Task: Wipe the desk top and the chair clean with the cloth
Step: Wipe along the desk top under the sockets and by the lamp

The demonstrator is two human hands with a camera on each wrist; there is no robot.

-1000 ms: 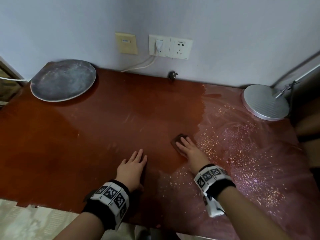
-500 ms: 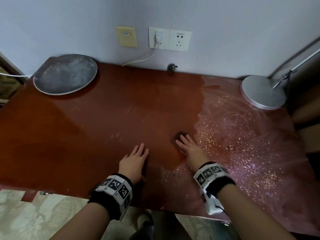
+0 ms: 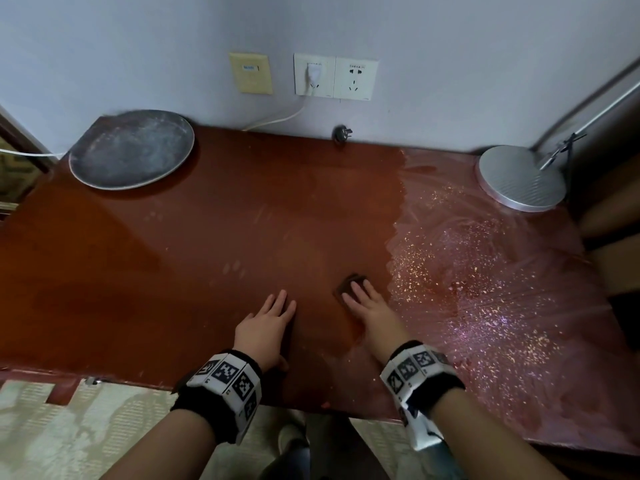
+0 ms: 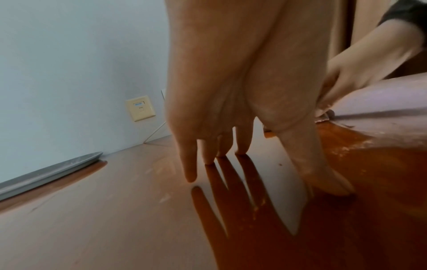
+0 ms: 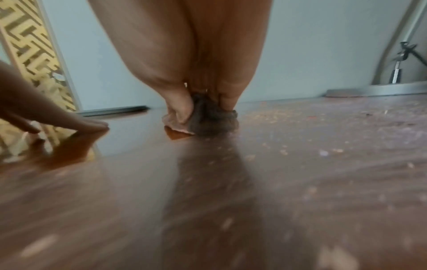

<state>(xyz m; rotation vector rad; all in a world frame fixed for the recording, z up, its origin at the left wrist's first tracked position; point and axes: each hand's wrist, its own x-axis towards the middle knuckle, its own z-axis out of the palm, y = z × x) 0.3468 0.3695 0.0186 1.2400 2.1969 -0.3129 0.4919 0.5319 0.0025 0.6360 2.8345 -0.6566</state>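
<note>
Left hand [image 3: 266,323] lay flat, fingers straight, bracing on the desk top [image 3: 207,237]; right hand [image 3: 370,310] pressed the cloth [image 3: 348,285] down, thumb gripping its edge. Desk-wiping step, chair untouched; next pass probably rightward into the speckled dust [image 3: 485,289].

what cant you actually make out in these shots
- Chair: in no view.
- Cloth: mostly under the right hand in the head view; blurred in the right wrist view.
- Label on the yellowed wall plate: too small.
- Lamp: arm cut off by the right edge.
</note>
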